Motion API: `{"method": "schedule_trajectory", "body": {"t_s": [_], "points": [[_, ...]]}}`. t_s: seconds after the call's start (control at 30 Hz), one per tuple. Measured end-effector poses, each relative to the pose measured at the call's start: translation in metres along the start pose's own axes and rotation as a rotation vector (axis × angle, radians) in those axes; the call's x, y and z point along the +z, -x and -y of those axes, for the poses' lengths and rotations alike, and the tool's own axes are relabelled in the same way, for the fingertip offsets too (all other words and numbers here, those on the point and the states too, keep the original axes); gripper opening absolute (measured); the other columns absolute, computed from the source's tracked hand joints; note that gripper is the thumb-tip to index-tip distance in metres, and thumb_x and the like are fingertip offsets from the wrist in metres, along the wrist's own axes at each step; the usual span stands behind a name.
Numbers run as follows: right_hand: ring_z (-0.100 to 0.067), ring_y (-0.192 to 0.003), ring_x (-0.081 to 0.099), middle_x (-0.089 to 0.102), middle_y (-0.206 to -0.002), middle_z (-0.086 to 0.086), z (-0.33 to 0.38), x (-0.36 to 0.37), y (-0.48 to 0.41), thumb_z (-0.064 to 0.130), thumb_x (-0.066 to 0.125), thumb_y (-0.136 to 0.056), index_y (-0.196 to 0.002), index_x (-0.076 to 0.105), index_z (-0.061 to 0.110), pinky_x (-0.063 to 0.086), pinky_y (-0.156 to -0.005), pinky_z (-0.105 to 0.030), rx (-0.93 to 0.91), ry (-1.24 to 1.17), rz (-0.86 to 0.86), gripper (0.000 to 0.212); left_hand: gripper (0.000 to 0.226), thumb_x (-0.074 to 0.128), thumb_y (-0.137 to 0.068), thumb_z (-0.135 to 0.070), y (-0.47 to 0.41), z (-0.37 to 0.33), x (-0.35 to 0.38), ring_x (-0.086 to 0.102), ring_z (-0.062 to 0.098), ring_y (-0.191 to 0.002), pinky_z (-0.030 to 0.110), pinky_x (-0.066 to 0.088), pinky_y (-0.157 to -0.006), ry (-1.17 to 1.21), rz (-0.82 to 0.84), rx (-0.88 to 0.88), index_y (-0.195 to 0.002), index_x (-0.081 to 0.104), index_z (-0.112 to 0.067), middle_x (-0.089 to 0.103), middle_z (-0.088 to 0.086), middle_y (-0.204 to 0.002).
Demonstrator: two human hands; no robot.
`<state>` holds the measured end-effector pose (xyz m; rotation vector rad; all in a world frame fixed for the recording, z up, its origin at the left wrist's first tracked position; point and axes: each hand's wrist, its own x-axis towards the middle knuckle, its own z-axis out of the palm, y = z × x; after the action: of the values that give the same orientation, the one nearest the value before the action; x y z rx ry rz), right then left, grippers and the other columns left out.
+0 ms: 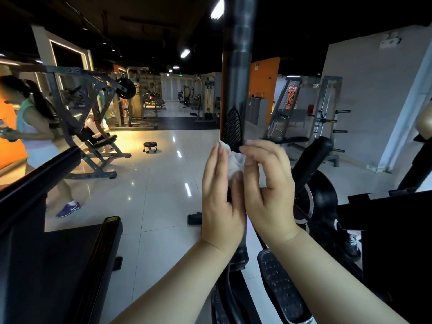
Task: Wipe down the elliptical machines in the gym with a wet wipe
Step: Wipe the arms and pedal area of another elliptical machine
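Observation:
A tall black handle bar of the elliptical machine rises straight up the middle of the view, with a ribbed grip patch just above my hands. Both hands are raised to it with a crumpled white wet wipe between them. My left hand lies along the left side of the wipe with straight fingers. My right hand pinches the wipe from the right with thumb and curled fingers. Below, the elliptical's studded black foot pedal and its round flywheel housing show.
A black padded bench fills the lower left. A person in purple shoes stands at the left by an angled weight machine. A small wheeled stool sits on the glossy tiled floor. Another black machine stands close on the right.

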<state>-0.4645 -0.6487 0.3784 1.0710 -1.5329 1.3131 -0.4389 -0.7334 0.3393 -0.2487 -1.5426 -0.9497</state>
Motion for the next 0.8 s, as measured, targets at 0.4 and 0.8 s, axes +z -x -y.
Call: {"method": "schedule_trajectory", "body": {"t_s": [0.4, 0.8], "points": [[0.009, -0.135, 0.043, 0.049, -0.143, 0.022, 0.003, 0.011, 0.000, 0.021, 0.037, -0.110, -0.153, 0.037, 0.020, 0.034, -0.109, -0.013, 0.353, -0.197, 0.186, 0.043, 0.017, 0.055, -0.101, -0.003, -0.086, -0.013, -0.001, 0.050, 0.002, -0.115, 0.047, 0.054, -0.092, -0.101, -0.244, 0.147, -0.112, 0.068, -0.006, 0.050, -0.010, -0.120], [0.002, -0.130, 0.051, 0.056, -0.137, 0.024, 0.000, 0.013, 0.001, 0.005, 0.040, -0.108, -0.147, 0.042, 0.033, 0.039, -0.106, -0.015, 0.324, -0.237, 0.179, 0.049, 0.013, 0.063, -0.096, -0.003, -0.084, -0.007, -0.014, 0.063, 0.030, -0.098, 0.041, 0.053, -0.090, -0.235, -0.107, 0.338, -0.100, 0.075, -0.001, 0.057, 0.003, -0.109]]}}
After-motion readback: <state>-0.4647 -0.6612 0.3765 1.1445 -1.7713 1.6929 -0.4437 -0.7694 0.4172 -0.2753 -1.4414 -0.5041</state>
